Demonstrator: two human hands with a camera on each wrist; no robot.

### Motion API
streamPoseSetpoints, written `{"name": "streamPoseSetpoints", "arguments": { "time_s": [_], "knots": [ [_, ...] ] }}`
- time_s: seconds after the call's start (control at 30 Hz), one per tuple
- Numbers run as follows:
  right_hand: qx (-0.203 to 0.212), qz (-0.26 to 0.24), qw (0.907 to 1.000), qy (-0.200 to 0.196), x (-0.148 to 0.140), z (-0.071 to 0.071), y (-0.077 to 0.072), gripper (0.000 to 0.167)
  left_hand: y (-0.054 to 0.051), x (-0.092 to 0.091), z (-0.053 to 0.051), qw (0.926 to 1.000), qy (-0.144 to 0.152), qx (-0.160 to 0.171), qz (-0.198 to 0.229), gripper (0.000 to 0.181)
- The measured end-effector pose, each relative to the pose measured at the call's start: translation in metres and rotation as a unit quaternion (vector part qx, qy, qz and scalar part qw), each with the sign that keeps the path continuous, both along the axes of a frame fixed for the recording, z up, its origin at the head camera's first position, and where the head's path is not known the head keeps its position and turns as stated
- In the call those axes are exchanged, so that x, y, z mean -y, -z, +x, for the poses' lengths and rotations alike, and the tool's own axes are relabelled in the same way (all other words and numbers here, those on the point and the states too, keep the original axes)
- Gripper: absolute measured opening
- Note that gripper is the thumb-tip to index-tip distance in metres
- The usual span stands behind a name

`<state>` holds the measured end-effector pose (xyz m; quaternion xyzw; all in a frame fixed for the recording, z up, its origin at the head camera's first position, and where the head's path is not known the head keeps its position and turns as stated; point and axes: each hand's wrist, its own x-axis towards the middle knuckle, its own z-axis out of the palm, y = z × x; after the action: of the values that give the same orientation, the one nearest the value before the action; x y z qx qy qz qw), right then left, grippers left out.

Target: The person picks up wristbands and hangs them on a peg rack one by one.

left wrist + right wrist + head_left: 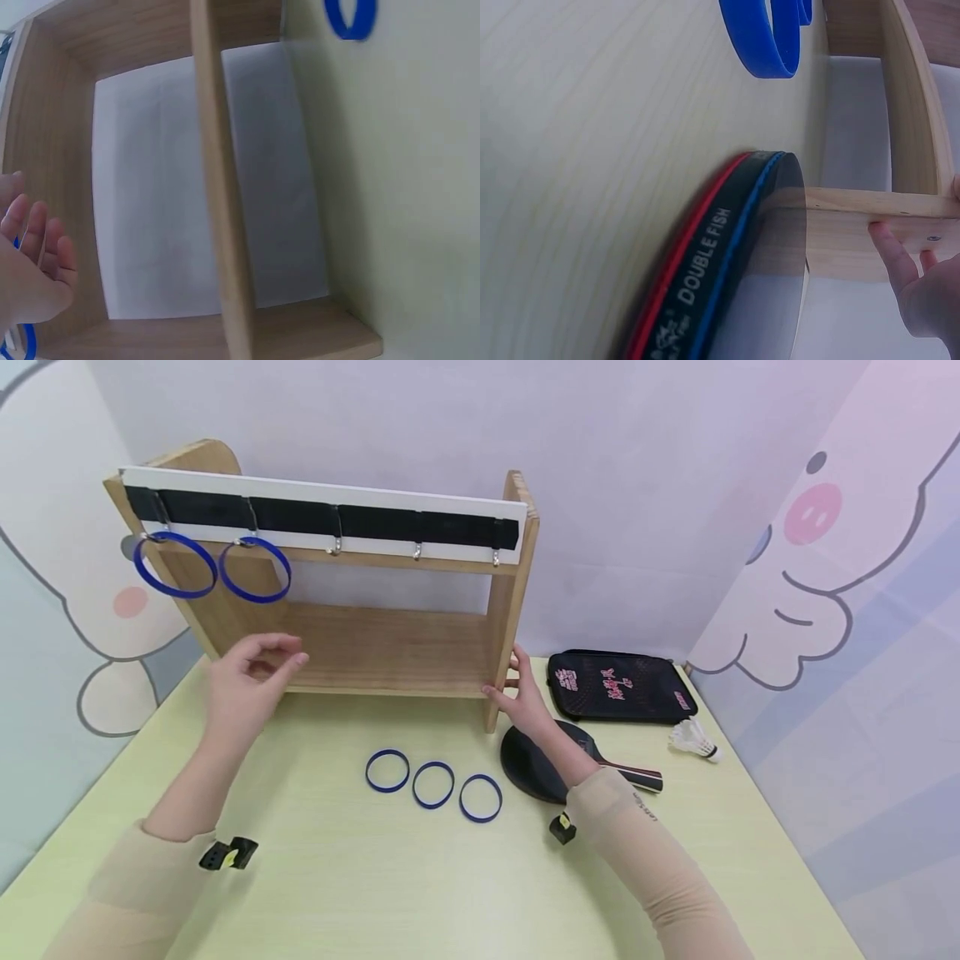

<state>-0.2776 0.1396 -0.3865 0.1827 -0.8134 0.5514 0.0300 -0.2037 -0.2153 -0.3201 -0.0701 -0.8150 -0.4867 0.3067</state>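
A wooden shelf rack (390, 647) stands on the table, with a row of metal hooks (335, 545) on a black strip along its top front. Two blue rings hang from the leftmost hooks: one ring (174, 594) at the far left, another ring (258, 598) beside it. Below them, at the rack's left part, my left hand (243, 681) is raised with fingers loosely bent and nothing between them. My right hand (527, 697) grips the rack's right side panel (513, 610), thumb at its front edge and fingers against the outer face, as the right wrist view (930, 300) shows.
Three blue rings, the middle ring (452, 785) among them, lie in a row before the rack. Under my right forearm is a table tennis bat (525, 768). A black case (622, 687) and a shuttlecock (692, 739) lie at the right.
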Motion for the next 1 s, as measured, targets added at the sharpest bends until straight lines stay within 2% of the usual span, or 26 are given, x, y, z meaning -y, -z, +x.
{"name": "streamPoseSetpoints", "arguments": {
  "time_s": [0.1,0.2,0.4,0.57,0.63,0.77,0.87,1.0],
  "knots": [
    [-0.008,0.003,0.9999,0.006,-0.002,-0.008,0.01,0.083,0.014,-0.004,-0.002,0.9982,0.03,-0.002,-0.052,0.023],
    [-0.01,0.002,0.9999,0.011,-0.003,-0.014,0.018,0.084,0.03,-0.01,-0.002,0.9926,0.057,0.022,-0.105,0.024],
    [-0.011,-0.002,0.9999,0.013,-0.004,-0.016,0.02,0.084,0.06,-0.02,-0.003,0.9747,0.118,0.096,-0.163,0.028],
    [0.001,0.0,0.9999,0.015,-0.003,-0.015,0.02,0.084,0.082,-0.026,-0.006,0.9585,0.157,0.128,-0.201,0.03],
    [0.007,0.001,0.9999,0.013,-0.003,-0.014,0.018,0.084,0.089,-0.028,-0.007,0.9524,0.172,0.138,-0.211,0.03],
    [0.009,0.003,1.0,0.0,-0.001,-0.003,0.004,0.083,0.1,-0.029,-0.011,0.9411,0.201,0.157,-0.222,0.027],
    [0.011,0.006,0.9999,-0.003,0.002,0.005,-0.007,0.082,0.106,-0.029,-0.014,0.9331,0.218,0.167,-0.233,0.024],
    [0.011,0.01,0.9999,0.0,0.002,0.007,-0.01,0.082,0.112,-0.029,-0.021,0.9212,0.236,0.177,-0.254,0.021]
  ]
}}
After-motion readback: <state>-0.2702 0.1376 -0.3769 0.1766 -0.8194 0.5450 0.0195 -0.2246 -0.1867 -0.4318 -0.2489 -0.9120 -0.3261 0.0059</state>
